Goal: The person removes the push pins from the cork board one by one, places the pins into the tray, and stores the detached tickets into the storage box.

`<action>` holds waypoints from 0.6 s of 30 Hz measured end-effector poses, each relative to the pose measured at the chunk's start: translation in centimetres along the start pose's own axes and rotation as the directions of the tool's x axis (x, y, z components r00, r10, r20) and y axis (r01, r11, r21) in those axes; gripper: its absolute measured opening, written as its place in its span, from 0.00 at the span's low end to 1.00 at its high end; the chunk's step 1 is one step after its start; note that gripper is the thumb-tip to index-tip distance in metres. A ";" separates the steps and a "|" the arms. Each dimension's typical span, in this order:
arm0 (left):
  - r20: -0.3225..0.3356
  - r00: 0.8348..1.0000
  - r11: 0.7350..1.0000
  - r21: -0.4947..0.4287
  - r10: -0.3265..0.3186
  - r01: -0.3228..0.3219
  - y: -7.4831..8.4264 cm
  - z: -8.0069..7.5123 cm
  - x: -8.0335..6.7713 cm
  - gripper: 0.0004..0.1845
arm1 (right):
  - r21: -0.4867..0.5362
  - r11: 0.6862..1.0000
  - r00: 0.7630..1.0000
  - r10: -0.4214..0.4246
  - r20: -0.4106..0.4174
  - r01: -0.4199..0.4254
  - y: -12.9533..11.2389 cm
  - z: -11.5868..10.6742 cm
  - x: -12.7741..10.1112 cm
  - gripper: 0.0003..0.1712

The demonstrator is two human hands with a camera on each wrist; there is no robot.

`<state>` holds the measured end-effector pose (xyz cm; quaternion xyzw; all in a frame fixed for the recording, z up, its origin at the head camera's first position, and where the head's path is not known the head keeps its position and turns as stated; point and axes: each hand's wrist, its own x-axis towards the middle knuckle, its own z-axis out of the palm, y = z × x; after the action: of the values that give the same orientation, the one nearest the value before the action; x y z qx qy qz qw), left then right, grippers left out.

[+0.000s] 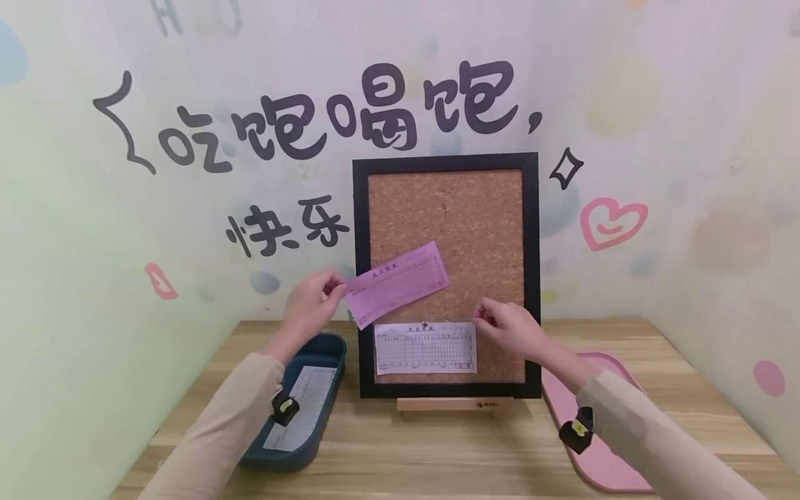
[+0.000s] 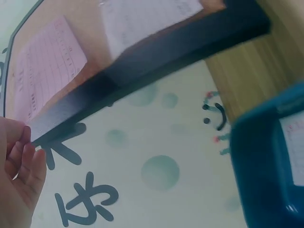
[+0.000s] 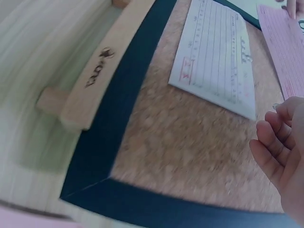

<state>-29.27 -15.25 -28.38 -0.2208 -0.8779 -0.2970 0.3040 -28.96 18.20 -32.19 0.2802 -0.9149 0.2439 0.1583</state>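
My left hand (image 1: 315,302) pinches the left end of a pink printed receipt slip (image 1: 398,286), which lies tilted across the lower left of the corkboard (image 1: 465,222), overlapping its black frame. Below it, a white receipt slip (image 1: 425,349) hangs level on the cork. A small clear pushpin (image 3: 248,58) sits at that slip's top edge. By the white slip's upper right corner, my right hand (image 1: 512,330) has thumb and forefinger together on a tiny clear pushpin (image 3: 275,107), mostly hidden by the fingertips.
A wooden stand (image 1: 453,404) supports the board on the wooden table (image 1: 437,462). To the left is a dark blue tray (image 1: 337,354) holding another white slip (image 1: 302,410). A pink tray (image 1: 603,469) lies on the right, under my forearm. Behind stands a painted wall (image 1: 294,42).
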 end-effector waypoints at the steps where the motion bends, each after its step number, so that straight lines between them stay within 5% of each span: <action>1: -0.007 1.000 1.000 -0.005 0.007 -0.007 -0.2 -0.1 -0.3 0.04 | 0.002 1.000 1.000 0.001 0.001 -0.001 0.2 0.0 -0.3 0.03; 9: -0.061 0.998 1.000 -0.016 -0.009 0.008 -1.2 -1.2 -2.6 0.03 | 0.007 1.000 0.999 -0.021 -0.032 0.021 1.9 -0.1 -2.5 0.04; 18: -0.112 0.992 0.998 0.002 -0.056 0.057 -2.9 -2.2 -5.5 0.02 | 0.052 0.997 0.998 0.051 0.023 -0.052 3.5 -0.5 -5.6 0.03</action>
<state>-26.06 -19.96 -31.71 -0.1782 -0.8661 -0.3151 0.3448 -26.52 23.46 -35.45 0.2632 -0.9167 0.2688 0.1345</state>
